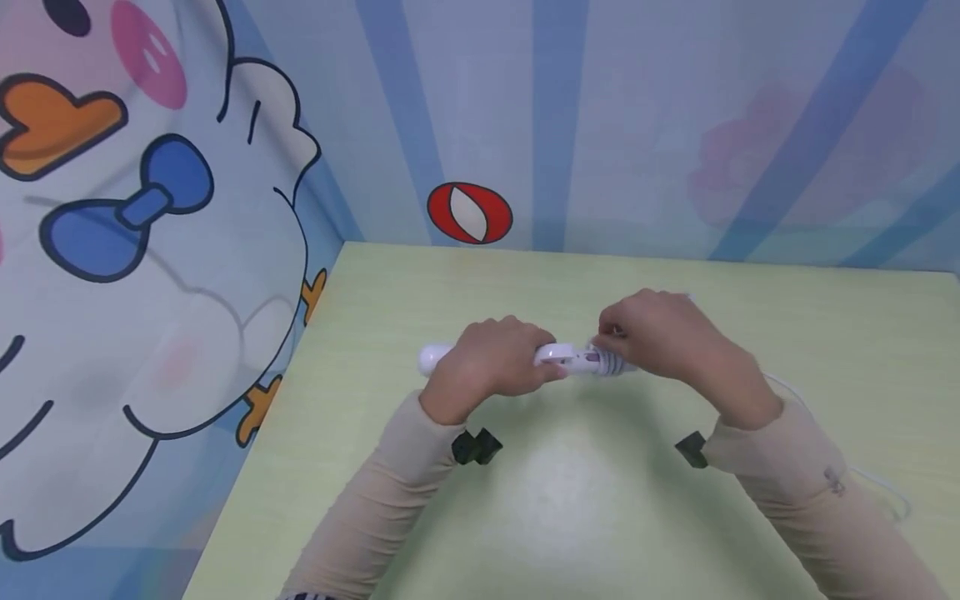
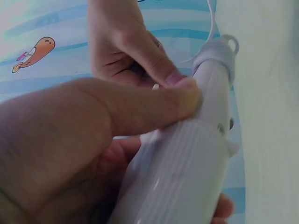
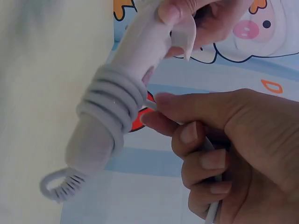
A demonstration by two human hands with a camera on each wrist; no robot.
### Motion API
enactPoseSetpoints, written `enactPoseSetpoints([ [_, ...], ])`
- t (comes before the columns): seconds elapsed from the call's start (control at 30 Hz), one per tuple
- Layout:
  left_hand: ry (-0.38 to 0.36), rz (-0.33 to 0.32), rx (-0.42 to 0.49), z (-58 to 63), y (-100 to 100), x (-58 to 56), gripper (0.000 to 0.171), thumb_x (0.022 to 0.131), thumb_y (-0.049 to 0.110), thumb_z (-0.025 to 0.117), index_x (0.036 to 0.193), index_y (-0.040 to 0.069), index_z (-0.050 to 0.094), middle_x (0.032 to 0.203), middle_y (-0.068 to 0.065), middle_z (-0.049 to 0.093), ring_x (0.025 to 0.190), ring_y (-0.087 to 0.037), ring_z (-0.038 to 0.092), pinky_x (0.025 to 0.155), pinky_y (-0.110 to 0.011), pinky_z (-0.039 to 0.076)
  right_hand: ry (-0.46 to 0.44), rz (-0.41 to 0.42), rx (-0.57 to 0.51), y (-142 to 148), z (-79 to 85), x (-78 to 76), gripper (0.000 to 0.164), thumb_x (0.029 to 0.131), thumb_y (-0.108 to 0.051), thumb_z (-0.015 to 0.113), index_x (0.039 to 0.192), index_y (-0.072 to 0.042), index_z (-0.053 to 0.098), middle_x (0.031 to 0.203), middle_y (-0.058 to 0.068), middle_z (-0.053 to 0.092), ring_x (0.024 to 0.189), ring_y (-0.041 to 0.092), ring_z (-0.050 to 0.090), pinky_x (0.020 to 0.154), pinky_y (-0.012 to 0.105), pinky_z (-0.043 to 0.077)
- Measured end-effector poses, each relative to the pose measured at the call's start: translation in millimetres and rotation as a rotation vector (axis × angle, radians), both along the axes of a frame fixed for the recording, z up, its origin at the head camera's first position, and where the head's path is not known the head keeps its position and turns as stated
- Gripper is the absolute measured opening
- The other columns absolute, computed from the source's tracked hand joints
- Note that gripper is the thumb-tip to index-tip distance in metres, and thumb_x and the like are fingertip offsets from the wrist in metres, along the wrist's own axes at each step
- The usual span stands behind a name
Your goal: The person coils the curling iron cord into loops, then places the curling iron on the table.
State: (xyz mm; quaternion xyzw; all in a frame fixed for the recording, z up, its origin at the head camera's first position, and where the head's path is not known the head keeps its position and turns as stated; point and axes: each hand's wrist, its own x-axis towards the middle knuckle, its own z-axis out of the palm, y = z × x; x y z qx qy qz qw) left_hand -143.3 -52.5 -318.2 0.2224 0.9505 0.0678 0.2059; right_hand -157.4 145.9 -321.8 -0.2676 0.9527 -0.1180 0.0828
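A white curling iron (image 1: 577,360) is held level above the table, its rounded end to the left. My left hand (image 1: 495,357) grips its body, the thumb lying along the ridged casing (image 2: 173,172) in the left wrist view. A lever (image 3: 186,35) sticks out beside the left fingers. Several coils of the power cord (image 3: 112,100) are wrapped round the narrower handle end. Just beside the coils, my right hand (image 1: 660,333) pinches the cord between thumb and forefinger, with more of it running through the curled fingers (image 3: 212,161).
The pale green table (image 1: 555,492) lies below both hands. A loose length of cord (image 1: 877,483) trails past the right forearm. Behind stands a blue striped wall (image 1: 630,125), and a cartoon-printed wall (image 1: 225,250) borders the left side.
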Motion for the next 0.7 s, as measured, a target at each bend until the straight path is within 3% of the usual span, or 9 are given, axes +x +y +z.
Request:
enactPoseSetpoints([
  [0.17, 0.109, 0.091, 0.057, -11.7, -1, -4.3, 0.034, 0.087, 0.047, 0.056, 0.109, 0.021, 0.059, 0.075, 0.003, 0.056, 0.063, -0.014, 0.053, 0.052, -0.029, 0.041, 0.059, -0.049, -0.071, -6, -1.1, 4.4, 0.014, 0.089, -0.018, 0.059, 0.090, -0.008, 0.070, 0.067, -0.001, 0.060, 0.050, 0.011, 0.045, 0.047, 0.028, 0.036],
  [0.37, 0.177, 0.197, 0.138, -25.1, -4, -12.7, 0.029, 0.089, 0.046, 0.053, 0.098, 0.019, 0.056, 0.069, 0.001, 0.053, 0.056, -0.015, 0.051, 0.048, -0.029, 0.040, 0.101, -0.129, -0.172, -10, -14.0, 7.8, 0.018, 0.092, -0.017, 0.054, 0.092, -0.004, 0.066, 0.061, 0.000, 0.053, 0.049, 0.013, 0.041, 0.048, 0.028, 0.034],
  [0.5, 0.223, 0.228, 0.172, -29.2, -4, -16.0, 0.029, 0.090, 0.047, 0.052, 0.093, 0.019, 0.054, 0.065, 0.000, 0.050, 0.053, -0.015, 0.050, 0.045, -0.028, 0.040, 0.151, -0.173, -0.230, -12, -25.9, 10.2, 0.019, 0.093, -0.017, 0.052, 0.092, -0.003, 0.064, 0.060, 0.001, 0.050, 0.048, 0.013, 0.040, 0.047, 0.028, 0.032],
  [0.7, 0.252, 0.256, 0.224, -31.1, -4, -18.4, 0.029, 0.090, 0.046, 0.050, 0.094, 0.018, 0.055, 0.065, 0.000, 0.051, 0.052, -0.015, 0.050, 0.043, -0.028, 0.040, 0.264, -0.217, -0.336, -14, -40.8, 12.6, 0.018, 0.093, -0.016, 0.052, 0.080, -0.006, 0.059, 0.057, 0.002, 0.044, 0.047, 0.014, 0.037, 0.047, 0.029, 0.030],
])
